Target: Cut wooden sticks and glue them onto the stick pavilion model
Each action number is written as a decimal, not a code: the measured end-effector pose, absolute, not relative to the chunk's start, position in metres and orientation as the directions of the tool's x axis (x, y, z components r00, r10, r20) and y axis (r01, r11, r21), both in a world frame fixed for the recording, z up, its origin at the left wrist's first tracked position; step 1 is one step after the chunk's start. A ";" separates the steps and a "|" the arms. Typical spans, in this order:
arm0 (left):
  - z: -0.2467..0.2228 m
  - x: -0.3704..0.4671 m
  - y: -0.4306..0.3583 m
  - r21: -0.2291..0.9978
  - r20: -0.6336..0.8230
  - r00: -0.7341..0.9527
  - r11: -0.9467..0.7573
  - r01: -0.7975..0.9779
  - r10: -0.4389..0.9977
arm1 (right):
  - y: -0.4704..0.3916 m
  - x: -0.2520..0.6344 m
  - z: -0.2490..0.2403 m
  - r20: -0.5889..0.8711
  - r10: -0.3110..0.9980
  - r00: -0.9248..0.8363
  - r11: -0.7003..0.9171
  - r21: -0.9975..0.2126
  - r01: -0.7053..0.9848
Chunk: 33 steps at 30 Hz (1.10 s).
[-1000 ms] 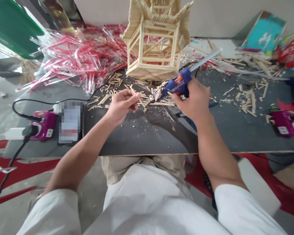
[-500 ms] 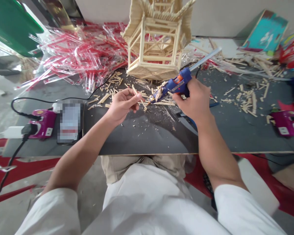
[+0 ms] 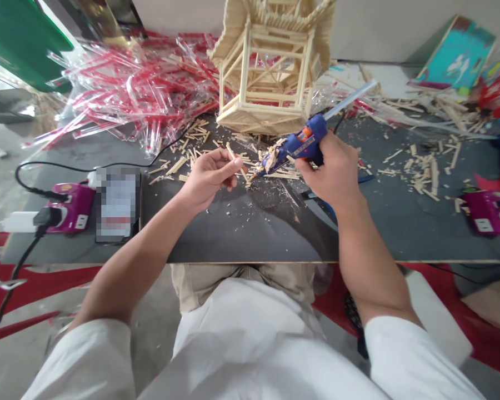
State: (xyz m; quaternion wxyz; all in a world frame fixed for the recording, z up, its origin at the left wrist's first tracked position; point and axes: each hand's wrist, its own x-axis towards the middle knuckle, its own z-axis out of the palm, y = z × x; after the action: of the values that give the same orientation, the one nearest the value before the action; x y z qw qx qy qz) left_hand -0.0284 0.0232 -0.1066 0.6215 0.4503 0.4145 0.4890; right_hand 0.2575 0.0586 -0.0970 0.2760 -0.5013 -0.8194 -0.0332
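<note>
Over the dark work board (image 3: pixel 241 233), in the head view, the person's left hand (image 3: pixel 206 179) pinches a short wooden stick (image 3: pixel 235 162) between thumb and fingertips, holding it slanted just above the board, while the right hand (image 3: pixel 331 173) is clenched around the grip of a blue glue gun (image 3: pixel 300 145) whose nozzle points down and left, almost touching the stick's lower end. To do this gluing well, it seems wise to keep the nozzle tip right at the stick's end, squeeze out only a small bead, and keep the pinching fingers clear of the hot glue. The stick is pale, thin and straight, like the many cut scraps scattered around it. The gun's front is crusted with old glue and wood bits, and a clear glue rod (image 3: pixel 350 100) sticks out behind it. Beyond the hands stands a pale stick-built tower model (image 3: pixel 270 72), with a heap of red and clear wrappers (image 3: pixel 141 94) to its left.
</note>
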 end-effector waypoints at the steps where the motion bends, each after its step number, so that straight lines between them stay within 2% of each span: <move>1: -0.107 -0.029 0.023 0.966 -0.074 0.178 0.115 -0.234 0.981 | 0.059 0.258 -0.097 0.485 0.802 -0.350 0.500 -0.222 0.837; 11: -0.107 -0.029 0.024 0.973 -0.065 0.165 0.099 -0.208 0.984 | 0.053 0.253 -0.086 0.405 0.856 -0.322 0.450 -0.274 0.850; 18: -0.105 -0.029 0.024 0.976 -0.068 0.158 0.099 -0.192 0.985 | 0.054 0.256 -0.086 0.408 0.851 -0.331 0.467 -0.299 0.832; 33: -0.105 -0.029 0.024 0.970 -0.066 0.156 0.100 -0.223 0.986 | 0.055 0.256 -0.085 0.399 0.849 -0.346 0.471 -0.279 0.836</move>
State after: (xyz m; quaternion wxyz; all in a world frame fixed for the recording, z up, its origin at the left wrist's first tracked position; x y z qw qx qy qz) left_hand -0.0285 0.0242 -0.1047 0.6107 0.4531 0.4208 0.4947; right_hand 0.2557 0.0549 -0.0850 0.2512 -0.5139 -0.8201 0.0129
